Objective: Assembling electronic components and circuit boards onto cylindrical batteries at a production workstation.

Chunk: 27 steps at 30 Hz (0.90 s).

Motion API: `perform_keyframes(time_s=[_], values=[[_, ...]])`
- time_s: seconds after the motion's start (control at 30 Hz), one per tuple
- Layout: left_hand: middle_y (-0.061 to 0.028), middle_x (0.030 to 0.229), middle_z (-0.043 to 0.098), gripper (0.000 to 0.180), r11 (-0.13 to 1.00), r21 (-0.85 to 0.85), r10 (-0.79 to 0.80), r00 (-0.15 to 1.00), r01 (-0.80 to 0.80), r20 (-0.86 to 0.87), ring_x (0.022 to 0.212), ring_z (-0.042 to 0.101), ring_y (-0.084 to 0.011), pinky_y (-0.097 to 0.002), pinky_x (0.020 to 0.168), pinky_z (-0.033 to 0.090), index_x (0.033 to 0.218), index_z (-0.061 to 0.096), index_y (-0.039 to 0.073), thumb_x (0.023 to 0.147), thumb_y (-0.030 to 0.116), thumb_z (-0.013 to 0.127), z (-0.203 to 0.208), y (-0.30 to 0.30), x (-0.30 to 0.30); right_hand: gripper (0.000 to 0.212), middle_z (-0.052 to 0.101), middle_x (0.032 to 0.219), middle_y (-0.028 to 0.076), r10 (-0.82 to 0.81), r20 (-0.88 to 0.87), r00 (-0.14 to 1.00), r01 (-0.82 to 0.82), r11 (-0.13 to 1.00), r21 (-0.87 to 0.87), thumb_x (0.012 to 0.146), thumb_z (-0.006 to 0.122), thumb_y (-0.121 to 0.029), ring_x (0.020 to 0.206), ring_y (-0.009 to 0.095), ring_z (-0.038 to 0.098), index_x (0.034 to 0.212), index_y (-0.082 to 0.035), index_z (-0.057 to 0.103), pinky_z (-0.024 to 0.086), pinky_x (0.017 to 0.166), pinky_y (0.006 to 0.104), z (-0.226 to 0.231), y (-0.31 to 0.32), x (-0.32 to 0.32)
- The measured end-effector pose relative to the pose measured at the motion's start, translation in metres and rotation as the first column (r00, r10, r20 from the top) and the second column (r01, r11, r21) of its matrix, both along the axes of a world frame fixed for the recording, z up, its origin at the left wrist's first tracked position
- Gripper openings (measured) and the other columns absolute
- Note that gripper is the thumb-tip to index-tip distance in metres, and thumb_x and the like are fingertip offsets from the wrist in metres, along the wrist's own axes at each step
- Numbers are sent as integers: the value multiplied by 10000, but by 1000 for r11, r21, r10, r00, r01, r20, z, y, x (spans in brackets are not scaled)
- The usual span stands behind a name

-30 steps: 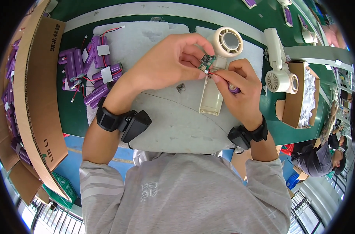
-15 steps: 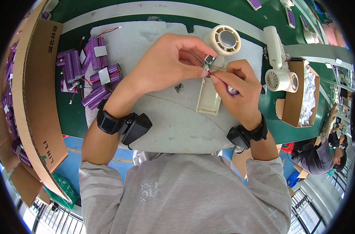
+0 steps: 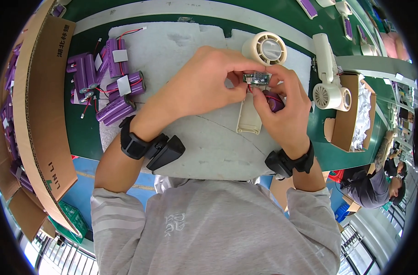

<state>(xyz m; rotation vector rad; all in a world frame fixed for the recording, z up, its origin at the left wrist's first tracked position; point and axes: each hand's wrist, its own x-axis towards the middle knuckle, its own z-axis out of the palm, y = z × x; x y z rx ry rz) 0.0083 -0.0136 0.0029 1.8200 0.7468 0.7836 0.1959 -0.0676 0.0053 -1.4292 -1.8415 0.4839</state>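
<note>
Circuit board (image 3: 257, 79) lies pinched between left grip (image 3: 209, 79) and right grip (image 3: 289, 103), which seemingly cups a battery (image 3: 275, 102)

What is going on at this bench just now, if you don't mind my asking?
A person has the fingers of the left hand and right hand on a small circuit board. The right hand also holds a purple battery. Below the hands, a cream fan casing lies on a pale pad. More purple battery packs are piled to the left.
</note>
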Motion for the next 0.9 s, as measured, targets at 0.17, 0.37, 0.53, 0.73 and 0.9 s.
perform_keyframes(time_s=[0.17, 0.37, 0.53, 0.73, 0.9], values=[[-108, 905, 682, 369, 999, 43, 23, 998, -21, -52, 776, 666, -165, -287, 758, 560, 1110, 687, 36, 757, -62, 639, -1, -1, 0, 337, 639, 960, 76, 27, 82, 996, -31, 998, 53, 746, 740, -11, 659, 129, 650, 1063, -26, 626, 512, 569, 247, -2, 2, 2], [-101, 877, 691, 292, 993, -14, 117, 993, -116, 36, 745, 675, -171, -273, 720, 554, 1039, 708, 14, 754, -37, 668, -11, -1, 1, 356, 658, 961, 73, -8, 85, 996, 0, 995, 99, 702, 791, -26, 664, 128, 648, 1035, -24, 665, 512, 573, 233, -5, 4, 3], [-113, 821, 702, 208, 981, 111, 150, 985, -160, 90, 660, 672, -220, -297, 595, 543, 920, 743, 33, 714, 28, 708, -14, 0, 5, 353, 674, 958, 77, -15, 67, 998, 5, 988, 155, 682, 814, -36, 679, 132, 654, 1016, -24, 702, 516, 582, 232, -6, 5, 5], [-100, 791, 692, 190, 963, 196, 179, 983, -184, 46, 635, 661, -211, -289, 586, 539, 904, 746, 30, 717, 50, 719, -16, -3, 8, 349, 678, 960, 79, -29, 77, 997, 15, 985, 174, 678, 820, -43, 687, 131, 648, 1012, -25, 718, 517, 589, 231, -8, 3, 7], [-98, 777, 679, 183, 964, 171, 197, 979, -204, 55, 647, 663, -207, -287, 593, 540, 909, 735, 24, 728, 44, 720, -18, -5, 10, 326, 671, 957, 79, -35, 41, 999, 31, 996, 84, 709, 804, -45, 688, 119, 637, 1022, -27, 715, 510, 583, 229, -2, 3, 7]])
